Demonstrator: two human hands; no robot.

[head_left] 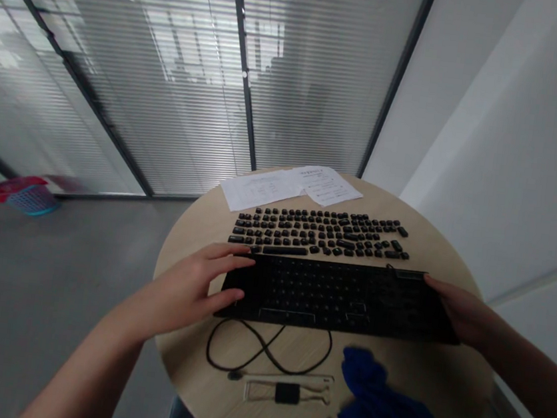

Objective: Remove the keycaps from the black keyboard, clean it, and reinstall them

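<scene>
Black keyboard base (319, 294), loose keycaps (350, 237) in rows

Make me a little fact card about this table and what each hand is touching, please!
Table: round, pale
Left hand: spread at the left end of the black keyboard
Right hand: at the keyboard's right end; most fingers hidden
Loose keys: rows beyond the keyboard
Papers: beyond the keys
Cable: looped, near side of the keyboard
Clip: black body, left of the blue cloth

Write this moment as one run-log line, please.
left hand: at black keyboard, left end; right hand: at its right end; loose keycaps: in rows beyond; cable, binder clip, blue cloth: near side of table
</scene>
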